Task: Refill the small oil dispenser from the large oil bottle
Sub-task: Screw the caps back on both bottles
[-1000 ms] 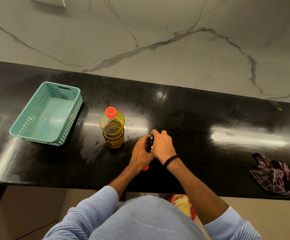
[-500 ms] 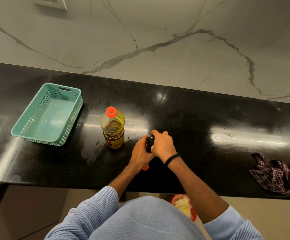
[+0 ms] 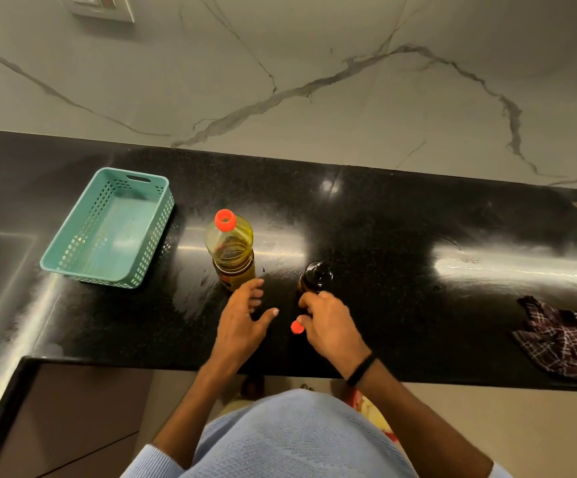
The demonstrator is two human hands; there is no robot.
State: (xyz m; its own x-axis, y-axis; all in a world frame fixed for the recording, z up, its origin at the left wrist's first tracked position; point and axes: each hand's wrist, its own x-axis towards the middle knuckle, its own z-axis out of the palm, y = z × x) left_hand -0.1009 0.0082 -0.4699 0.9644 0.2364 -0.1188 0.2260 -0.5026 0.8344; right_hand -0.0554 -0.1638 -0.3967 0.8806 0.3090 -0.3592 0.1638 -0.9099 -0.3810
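Black countertop carried both bottles. My left hand hovered spread beside the large oil bottle. My right hand pinched a small red cap, just below the small oil dispenser.

Left hand spread, palm down, fingers splayed and empty, fingertips just short of large oil bottle base; forearm bare, blue sleeve pushed up near elbow. Right hand to right of same bottle, farther off, fingers curled, fingertips at base of small dark dispenser, thumb beside small red cap; black band on wrist, forearm bare
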